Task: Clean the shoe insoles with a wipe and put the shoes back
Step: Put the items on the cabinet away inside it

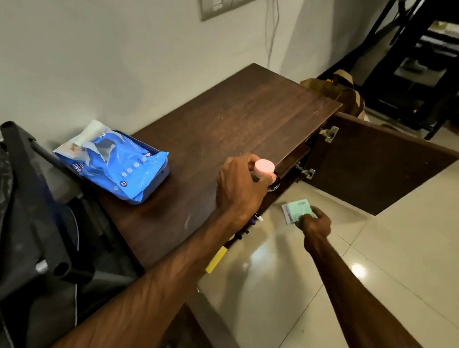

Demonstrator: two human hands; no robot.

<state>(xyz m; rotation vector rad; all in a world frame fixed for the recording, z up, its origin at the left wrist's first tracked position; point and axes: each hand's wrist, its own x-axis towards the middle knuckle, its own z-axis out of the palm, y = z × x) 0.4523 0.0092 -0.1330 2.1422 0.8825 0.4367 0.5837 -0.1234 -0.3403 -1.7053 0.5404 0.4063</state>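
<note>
Standing over the dark wood cabinet point(226, 125), I see its door point(379, 169) swung open at 3 o'clock. The blue wipes pack point(116, 164) lies on the cabinet top at 9 o'clock, resting on a blue tray point(162, 177), apart from both hands. My left hand point(238, 185) curls round 1 pink-capped bottle point(263, 167) at the top's front edge. My right hand point(315, 223), over the floor tiles point(378, 263) at 4 o'clock, pinches a pale green packet point(297, 209).

We see a matt dark wood-grain desk point(234, 125), a glossy crinkled blue plastic wipe pack point(116, 164), shiny floor tiles point(378, 263) and metal hinges point(329, 133).
</note>
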